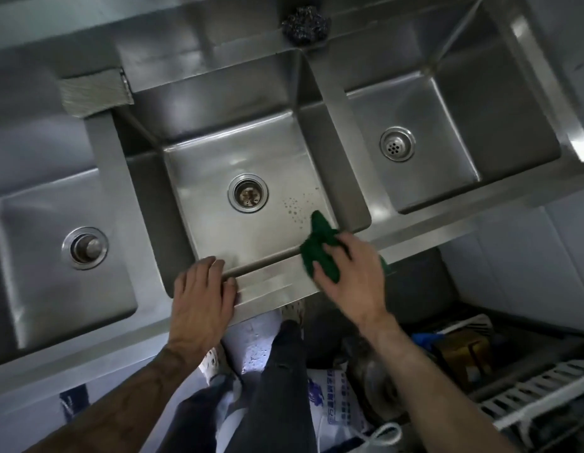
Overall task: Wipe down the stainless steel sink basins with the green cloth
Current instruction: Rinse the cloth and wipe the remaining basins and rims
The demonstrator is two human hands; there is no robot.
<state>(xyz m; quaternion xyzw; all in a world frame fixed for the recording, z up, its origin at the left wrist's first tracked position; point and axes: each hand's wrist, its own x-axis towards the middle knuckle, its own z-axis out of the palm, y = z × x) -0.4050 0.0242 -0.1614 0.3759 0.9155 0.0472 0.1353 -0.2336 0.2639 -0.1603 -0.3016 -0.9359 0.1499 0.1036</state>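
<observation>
A stainless steel sink with three basins fills the view: a left basin [39, 289], a middle basin [218, 233] and a right basin [454, 132]. My right hand [352, 276] grips the green cloth [320, 246] at the front right corner of the middle basin, with the cloth's tip hanging over the rim into the basin. Water drops dot the basin floor just beyond the cloth. My left hand [202, 295] rests flat on the front rim of the middle basin, fingers spread, holding nothing.
A steel wool scrubber [305, 24] sits on the back ledge between the middle and right basins. A folded grey cloth [94, 93] lies at the back left. Below the sink are my legs, a printed bag [336, 397] and a white rack [529, 387].
</observation>
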